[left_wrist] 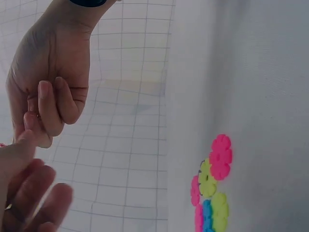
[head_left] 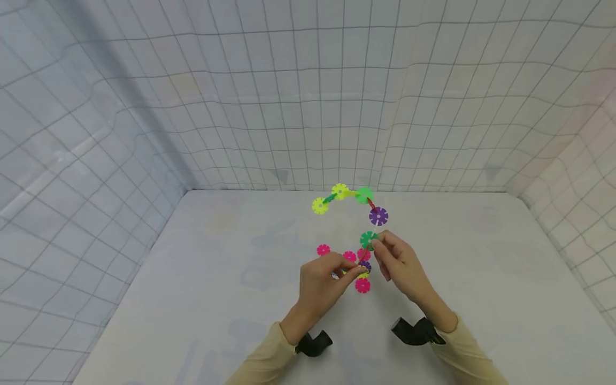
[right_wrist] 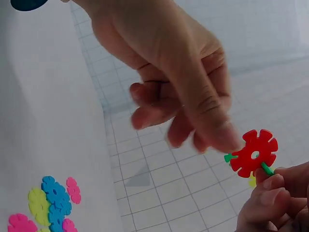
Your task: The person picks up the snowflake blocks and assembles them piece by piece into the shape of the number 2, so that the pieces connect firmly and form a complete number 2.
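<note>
A curved chain of plastic snowflake discs reaches away from my hands, with a yellow disc point(head_left: 320, 206) at its far end and a purple disc point(head_left: 378, 216) nearer. My right hand point(head_left: 404, 267) pinches a green disc point(head_left: 368, 240) with thumb and index finger. Slotted into that green disc is a red disc point(right_wrist: 254, 153), facing the right wrist view. My left hand point(head_left: 320, 280) pinches the red disc at its edge, thumb against forefinger. In the left wrist view the fingers of both hands meet closely and hide the discs between them.
Several loose discs lie on the white table point(head_left: 207, 299) below my hands, among them a pink disc point(head_left: 363, 285), a yellow disc point(left_wrist: 207, 178) and a blue disc point(right_wrist: 53, 186). Netted white walls point(head_left: 308, 107) rise behind and at both sides.
</note>
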Demonstrator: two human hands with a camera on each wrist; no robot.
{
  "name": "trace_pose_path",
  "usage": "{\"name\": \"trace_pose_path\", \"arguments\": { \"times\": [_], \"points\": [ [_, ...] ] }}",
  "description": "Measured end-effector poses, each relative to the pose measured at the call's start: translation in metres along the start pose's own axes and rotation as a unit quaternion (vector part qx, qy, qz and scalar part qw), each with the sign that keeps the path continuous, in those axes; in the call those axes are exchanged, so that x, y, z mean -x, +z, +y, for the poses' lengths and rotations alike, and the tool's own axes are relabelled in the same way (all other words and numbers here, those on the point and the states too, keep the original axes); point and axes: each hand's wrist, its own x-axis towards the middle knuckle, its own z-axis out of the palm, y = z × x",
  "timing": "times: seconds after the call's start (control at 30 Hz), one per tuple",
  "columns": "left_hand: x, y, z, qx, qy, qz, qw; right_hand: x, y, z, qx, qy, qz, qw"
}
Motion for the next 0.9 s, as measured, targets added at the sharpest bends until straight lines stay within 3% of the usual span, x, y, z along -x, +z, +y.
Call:
{"name": "trace_pose_path", "arguments": {
  "times": [0.1,0.2,0.3,0.63,0.9],
  "points": [
    [0.005,0.008,-0.004,-0.025,-0.068,-0.087,0.9935,-0.002,-0.005,0.003,-0.014,0.003,0.017,1.0],
    [0.011,0.018,-0.009,-0.039,-0.13,-0.175,0.9752,-0.002,-0.009,0.003,-0.033,0.007,0.028,0.999],
    [0.017,0.026,-0.013,-0.039,-0.166,-0.224,0.9595,-0.003,-0.013,0.003,-0.046,0.01,0.031,0.998],
    [0.029,0.042,-0.027,-0.041,-0.197,-0.25,0.9472,-0.003,-0.022,-0.005,-0.055,0.019,0.04,0.998],
    [0.031,0.043,-0.028,-0.061,-0.188,-0.252,0.9473,0.0,-0.025,-0.009,-0.076,0.026,0.047,0.996]
  ]
}}
